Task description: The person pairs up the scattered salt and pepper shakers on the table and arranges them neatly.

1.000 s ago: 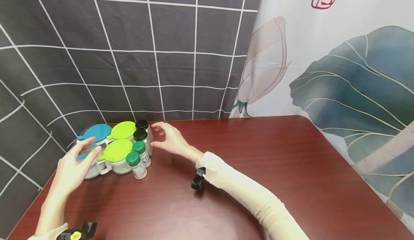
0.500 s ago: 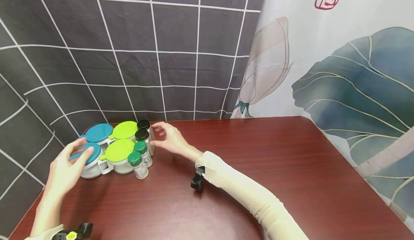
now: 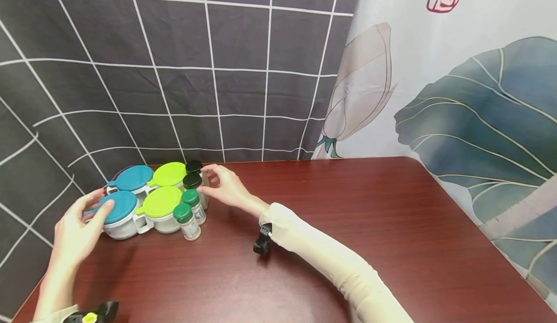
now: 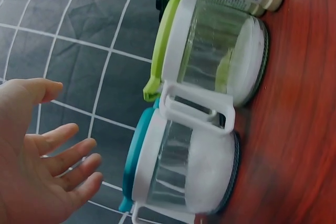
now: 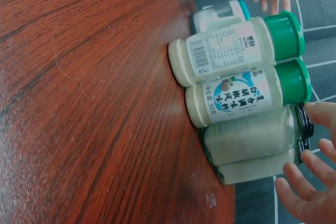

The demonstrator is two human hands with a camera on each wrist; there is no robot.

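Four clear jars stand clustered at the table's back left: two with teal lids (image 3: 118,206) (image 3: 132,178) and two with lime lids (image 3: 167,174) (image 3: 162,202). Beside them runs a row of small bottles, two green-capped (image 3: 183,213) (image 3: 190,198) and two black-capped (image 3: 192,181) (image 3: 193,167). My left hand (image 3: 93,207) is open, with spread fingers (image 4: 63,156) a short gap from the front teal-lidded jar (image 4: 178,171). My right hand (image 3: 213,180) is open, its fingertips (image 5: 320,114) at the black-capped bottles (image 5: 252,140), next to the green-capped ones (image 5: 241,98).
The dark red wooden table (image 3: 348,207) stretches to the right and front of the cluster. A grey checked cloth (image 3: 174,71) hangs behind the jars and a leaf-printed curtain (image 3: 457,95) on the right. A black wrist camera (image 3: 262,243) hangs under my right sleeve.
My left hand has drawn back to the left, uncovering the front teal lid. My right hand has closed in slightly on the black-capped bottles.
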